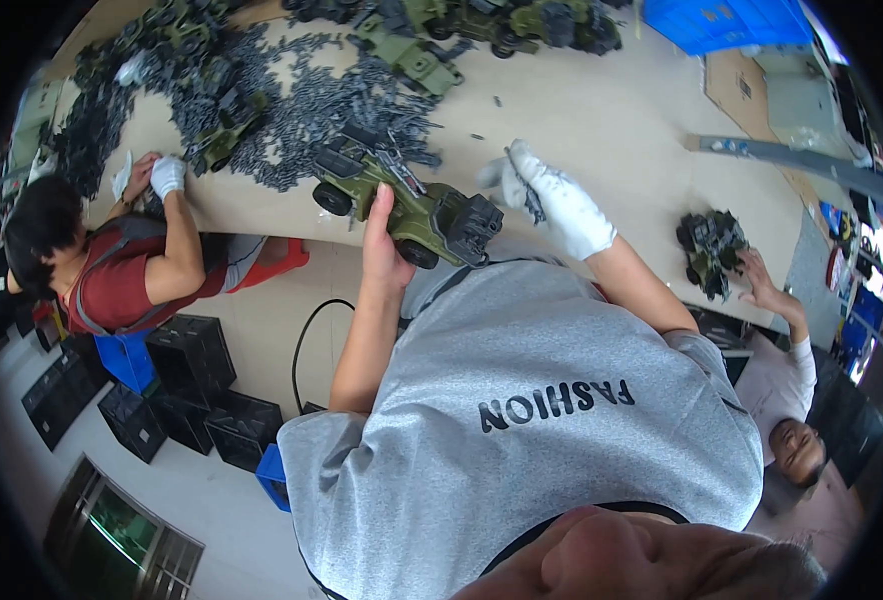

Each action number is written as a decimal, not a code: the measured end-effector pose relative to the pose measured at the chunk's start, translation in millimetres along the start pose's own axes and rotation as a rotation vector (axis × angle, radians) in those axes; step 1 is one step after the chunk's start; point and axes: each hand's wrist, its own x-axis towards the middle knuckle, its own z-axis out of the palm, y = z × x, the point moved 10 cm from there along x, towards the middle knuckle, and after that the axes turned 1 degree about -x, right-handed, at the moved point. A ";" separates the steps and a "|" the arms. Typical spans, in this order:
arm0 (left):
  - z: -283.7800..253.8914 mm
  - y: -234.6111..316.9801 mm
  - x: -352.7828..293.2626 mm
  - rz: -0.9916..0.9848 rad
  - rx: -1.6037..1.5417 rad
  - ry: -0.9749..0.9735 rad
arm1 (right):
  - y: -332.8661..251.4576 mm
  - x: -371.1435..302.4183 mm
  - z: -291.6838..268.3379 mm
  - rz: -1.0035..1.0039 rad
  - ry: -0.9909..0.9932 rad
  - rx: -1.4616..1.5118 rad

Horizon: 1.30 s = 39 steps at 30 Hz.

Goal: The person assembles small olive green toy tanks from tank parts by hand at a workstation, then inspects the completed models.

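My left hand [384,245], bare, is closed round the near side of an olive-green toy military truck [437,218] with black wheels and dark grey fittings. It holds the truck tilted over the table's near edge. A dark grey gun-like piece [402,172] lies along the truck's top. To the right of the truck, my right hand [570,212] wears a white glove and is closed on a small dark grey plastic part [534,203]. That part points down from the fingers, apart from the truck; its exact kind is unclear.
A heap of small grey parts [307,115] spreads over the table [582,100] at the left. More green toy vehicles [412,60] stand at the back. A blue crate [727,22] is at the far right. Co-workers sit on both sides; the right one's hand [759,283] touches another toy vehicle [710,250].
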 end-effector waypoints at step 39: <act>90.9 -25.0 -42.1 -0.054 0.468 -0.088 | 20.6 -57.8 -5.6 -0.211 -0.024 -0.033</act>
